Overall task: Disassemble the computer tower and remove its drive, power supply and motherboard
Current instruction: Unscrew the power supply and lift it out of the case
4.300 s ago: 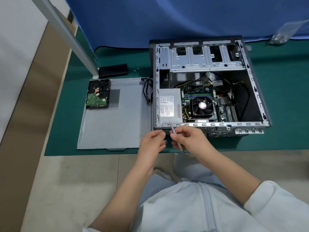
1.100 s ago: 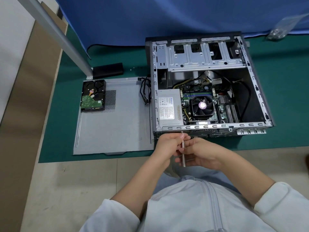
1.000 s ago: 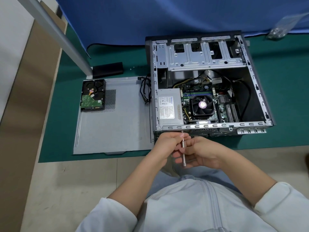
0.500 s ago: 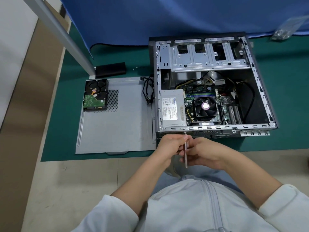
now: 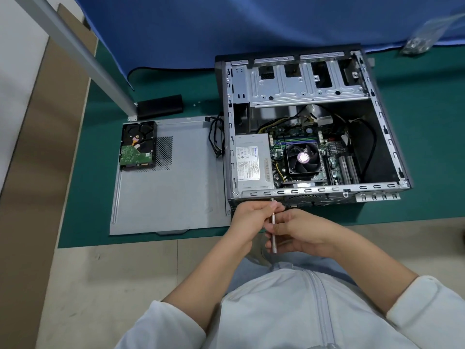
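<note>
Two parts remain in the computer tower [image 5: 312, 122]: power supply [image 5: 253, 163] and motherboard [image 5: 302, 157]; the drive [image 5: 137, 144] lies on the side panel [image 5: 176, 192]. Right hand [image 5: 299, 230] grips the screwdriver [image 5: 273, 230], left hand [image 5: 249, 217] pinches its tip at the rear edge. Any tilt risks cam-out, a stripped head or a dropped screw.

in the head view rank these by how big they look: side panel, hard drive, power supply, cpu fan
Largest to smallest:
1. side panel
2. power supply
3. hard drive, close to the power supply, so that pair is unsure
4. cpu fan
</note>
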Available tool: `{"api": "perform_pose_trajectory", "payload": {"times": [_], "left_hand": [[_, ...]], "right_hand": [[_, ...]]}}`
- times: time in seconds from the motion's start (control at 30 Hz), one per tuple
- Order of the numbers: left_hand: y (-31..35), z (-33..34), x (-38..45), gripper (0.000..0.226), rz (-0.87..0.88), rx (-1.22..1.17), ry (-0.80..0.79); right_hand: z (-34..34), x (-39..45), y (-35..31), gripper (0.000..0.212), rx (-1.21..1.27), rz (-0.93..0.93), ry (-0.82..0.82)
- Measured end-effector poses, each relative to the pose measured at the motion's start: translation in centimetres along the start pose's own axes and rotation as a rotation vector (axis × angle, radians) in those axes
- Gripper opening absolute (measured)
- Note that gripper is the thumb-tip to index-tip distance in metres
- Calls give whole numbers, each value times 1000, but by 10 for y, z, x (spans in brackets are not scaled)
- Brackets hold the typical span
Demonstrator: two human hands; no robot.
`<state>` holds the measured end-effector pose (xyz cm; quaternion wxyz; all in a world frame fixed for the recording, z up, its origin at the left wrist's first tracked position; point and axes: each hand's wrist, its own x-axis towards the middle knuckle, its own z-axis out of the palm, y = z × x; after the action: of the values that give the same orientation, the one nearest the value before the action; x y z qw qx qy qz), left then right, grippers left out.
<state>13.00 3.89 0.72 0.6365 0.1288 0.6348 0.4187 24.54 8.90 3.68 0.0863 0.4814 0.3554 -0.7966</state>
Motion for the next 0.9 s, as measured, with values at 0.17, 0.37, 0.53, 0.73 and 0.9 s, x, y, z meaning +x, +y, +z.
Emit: {"api": "perform_pose_trajectory", "payload": {"times": [0.17,0.37,0.53,0.73,0.9], "left_hand": [[-1,2,-5,16,-3,-57,-21],[5,-2,-6,19,35,78,15],[6,6,-10,14,-71,-91,20],[8,6,-11,17,-93,-128,-2],[6,7,-9,14,-62,-162,99]], "right_hand": [[-2,-5,-1,15,37,17,-37],[0,-4,2,5,5,-12,39],[-4,-7,2,14,129,-11,-76],[-4,-8,5,6,28,-29,45],[-4,-7,6,18,-48,-53,146]]}}
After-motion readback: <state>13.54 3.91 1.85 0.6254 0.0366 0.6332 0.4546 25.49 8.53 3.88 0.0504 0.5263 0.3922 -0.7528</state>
